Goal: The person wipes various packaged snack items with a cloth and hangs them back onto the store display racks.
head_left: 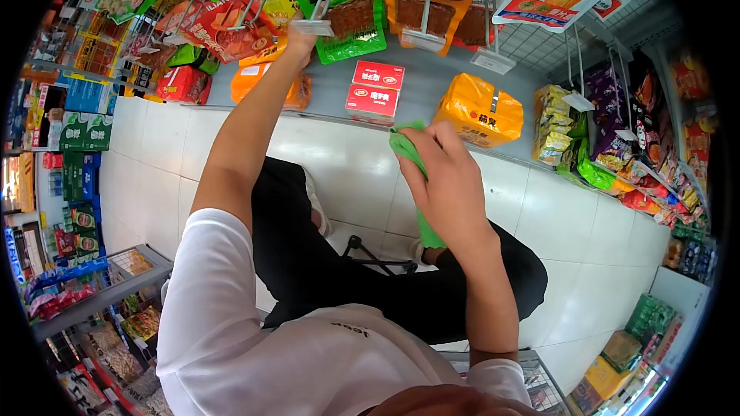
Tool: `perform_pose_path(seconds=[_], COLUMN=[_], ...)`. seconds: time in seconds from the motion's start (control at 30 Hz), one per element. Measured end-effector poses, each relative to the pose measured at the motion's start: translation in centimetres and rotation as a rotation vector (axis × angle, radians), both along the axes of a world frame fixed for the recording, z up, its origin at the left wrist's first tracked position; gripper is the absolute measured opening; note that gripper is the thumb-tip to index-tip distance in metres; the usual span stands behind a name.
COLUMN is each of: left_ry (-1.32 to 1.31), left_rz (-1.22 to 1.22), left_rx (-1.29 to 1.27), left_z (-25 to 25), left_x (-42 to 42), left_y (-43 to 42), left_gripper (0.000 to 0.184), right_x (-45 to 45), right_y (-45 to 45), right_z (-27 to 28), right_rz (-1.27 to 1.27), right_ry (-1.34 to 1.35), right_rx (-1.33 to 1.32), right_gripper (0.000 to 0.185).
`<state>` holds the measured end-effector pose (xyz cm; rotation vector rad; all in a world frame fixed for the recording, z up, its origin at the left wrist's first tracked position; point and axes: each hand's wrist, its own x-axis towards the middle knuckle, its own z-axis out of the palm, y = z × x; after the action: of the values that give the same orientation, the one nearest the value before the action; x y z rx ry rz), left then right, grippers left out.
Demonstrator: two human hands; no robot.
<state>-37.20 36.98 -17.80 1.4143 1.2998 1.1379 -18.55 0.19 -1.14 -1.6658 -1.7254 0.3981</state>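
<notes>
Fingers [421, 142] of the right hand [453, 179] were curled around a green cloth [407, 149], gripping it so that part poked out beyond the fingertips and part hung beneath the palm. This cloth was near the front edge of a grey shelf [327, 77], between two red-and-white boxes [373, 94] and an orange package [479, 112] with dark lettering; whether it touched the edge could not be told.

Across to the left, the left hand [299, 43] was raised at a clear price-tag holder [313, 28] at the end of a display hook. Its fingertips were partly hidden behind the holder, so whether they grasped it or only touched it could not be told. Another orange package [266, 86] sat on the shelf, partly covered by the left forearm. A green bag [354, 27] hung just beside the left hand, with an orange bag [428, 14] to its right. Below the shelf spread a white tiled floor [173, 142], and the person's knees, in black trousers [385, 296], were bent apart above it.
</notes>
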Motion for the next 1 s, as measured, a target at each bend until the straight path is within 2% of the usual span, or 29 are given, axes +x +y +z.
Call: perform_pose_path(seconds=[0.07, 0.17, 0.27, 0.37, 0.47, 0.57, 0.67, 0.77, 0.83, 0.93, 1.0], left_ry=[0.154, 0.220, 0.271, 0.316, 0.340, 0.383, 0.381, 0.354, 0.612, 0.904, 0.907], left_rz=[0.063, 0.014, 0.089, 0.176, 0.030, -0.126, -0.188, -0.268, -0.296, -0.430, -0.457], left_rx=[0.005, -0.095, -0.020, -0.097, -0.039, 0.173, 0.278, 0.413, 0.469, 0.534, 0.541], left_z=[-0.7, 0.0, -4.0, -3.4, -2.5, -3.1, -1.1, -1.9, 0.9, 2.2, 2.2], left_x=[-0.2, -0.7, -2.5, -3.3, -4.1, -4.4, -3.0, -2.6, -2.1, -2.7, -2.7], left_y=[0.4, 0.4, 3.1, 2.8, 2.2, 2.5, 0.6, 0.7, -1.6, -2.3, -2.4], left_gripper=[0.037, 0.044, 0.044, 0.041, 0.036, 0.038, 0.038, 0.039, 0.040, 0.043, 0.046], right_x=[0.0, 0.2, 0.0, 0.0, -0.1, -0.2, -0.4, -0.3, -0.4, -0.6, -0.3], right_y=[-0.1, 0.0, 0.1, 0.1, 0.2, 0.3, 0.4, 0.4, 0.4, 0.2, 0.1], right_z=[0.0, 0.0, 0.2, 0.2, 0.1, -0.2, -0.6, -1.2, -1.5, -1.3, -1.4], right_rz=[0.001, 0.006, 0.016, 0.022, 0.018, 0.023, 0.033, 0.037, 0.044, 0.080, 0.123], right_ry=[0.004, -0.010, -0.016, -0.029, -0.041, -0.041, -0.060, -0.091, -0.110, -0.081, -0.106], right_rx=[0.001, 0.006, -0.002, -0.006, -0.020, -0.027, -0.034, -0.033, -0.044, -0.098, -0.150], right_gripper=[0.028, 0.027, 0.026, 0.025, 0.025, 0.026, 0.027, 0.028, 0.028, 0.029, 0.029])
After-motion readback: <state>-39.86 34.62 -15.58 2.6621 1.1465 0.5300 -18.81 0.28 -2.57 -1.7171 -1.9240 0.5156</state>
